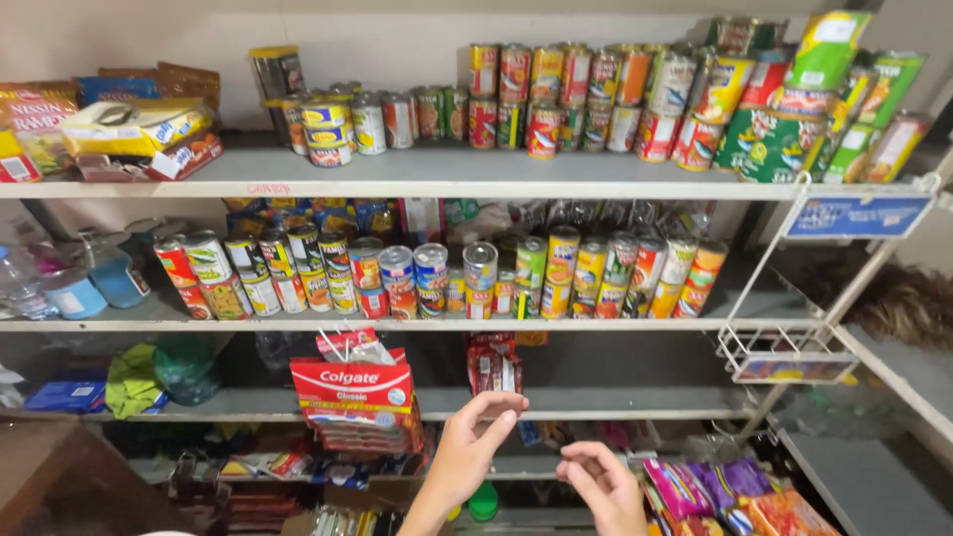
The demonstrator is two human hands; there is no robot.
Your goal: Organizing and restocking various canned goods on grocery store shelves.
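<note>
Several shelves (417, 177) of goods, seen from above, running left to right. At far left on the top shelf, flat packets of noodles (35, 114) and a yellow bag (134, 127); below them, blue plastic containers (94, 283) and a clear bottle (15, 283). Lower left, a green cloth (129, 382) and a dark green bowl (184, 367). On the middle shelf, a long row of stacked tins (437, 278), labels in red, yellow, green and blue. Under that row, left of centre, a hanging red and white strip of toothpaste sachets (352, 387), with more of the same stacked beneath. Just right of it, a smaller red hanging pack (493, 365), far side of the hands. Near the bottom edge, left hand (467, 452) raised with fingers loosely spread, grasping nothing, fingertips just below the red pack and apart from it. Beside it on the right, right hand (601, 481) lower, fingers curled inward, thumb and forefinger close together; cannot tell whether anything small pinched there. Top shelf, centre to right, more tins (576, 99) in two tiers, then green pouches (834, 109). At right, a white wire rack (784, 352) with a blue sign. Bottom right, purple and orange snack packets (735, 491).
</note>
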